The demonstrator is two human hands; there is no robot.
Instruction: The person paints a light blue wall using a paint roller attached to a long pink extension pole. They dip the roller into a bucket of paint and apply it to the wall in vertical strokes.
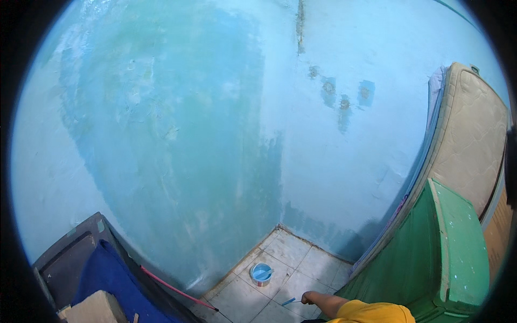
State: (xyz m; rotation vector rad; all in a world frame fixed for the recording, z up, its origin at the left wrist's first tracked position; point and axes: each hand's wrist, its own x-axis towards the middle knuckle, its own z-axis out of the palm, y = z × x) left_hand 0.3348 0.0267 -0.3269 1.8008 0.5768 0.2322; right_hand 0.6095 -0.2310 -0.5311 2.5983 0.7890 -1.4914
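Note:
My right hand (pixel 308 297) comes in from the lower right, below a yellow sleeve (pixel 371 312). Its fingers are closed round a small paint roller (pixel 288 301), whose narrow blue head points left on a thin rod. The handle is hidden in the hand. Ahead of it and to the left, a small bucket (pixel 253 274) of light blue paint (pixel 260 271) stands on the tiled floor, apart from the roller. My left hand is outside the picture.
Patchy blue walls (pixel 177 134) meet in a corner ahead. On the right, a beige mattress (pixel 468 129) leans upright behind a green cabinet-like piece (pixel 463 242). At the left are a dark grey panel (pixel 70 264), blue cloth (pixel 107 285) and a pink pole (pixel 177 290).

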